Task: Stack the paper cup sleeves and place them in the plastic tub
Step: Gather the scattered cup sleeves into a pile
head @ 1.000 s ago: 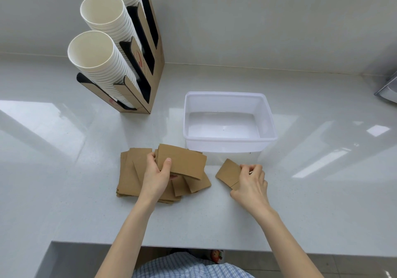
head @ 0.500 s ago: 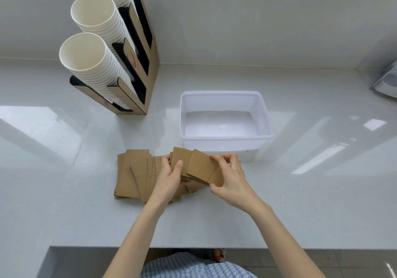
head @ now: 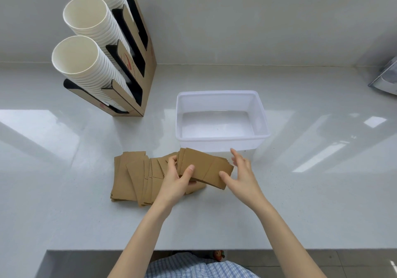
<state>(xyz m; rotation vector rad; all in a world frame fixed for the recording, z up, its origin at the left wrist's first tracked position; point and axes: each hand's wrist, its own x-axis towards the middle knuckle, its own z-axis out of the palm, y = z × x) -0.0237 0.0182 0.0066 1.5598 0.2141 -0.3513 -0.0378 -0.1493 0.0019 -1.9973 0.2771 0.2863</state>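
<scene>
Several flat brown paper cup sleeves lie fanned out on the white counter, left of centre. My left hand pinches a small stack of sleeves, thumb on top, lifted slightly over the pile. Just right of that stack, my right hand has its fingers spread, thumb tip near the stack's right edge, gripping nothing. The translucent white plastic tub stands right behind the held stack with nothing inside.
A cardboard cup dispenser with three rows of white paper cups stands at the back left. A grey metal object pokes in at the right edge. The counter's front edge runs just below my forearms.
My right hand carried one sleeve from the right onto the stack in my left hand, then let go and opened. The left hand kept its hold on the stack.
</scene>
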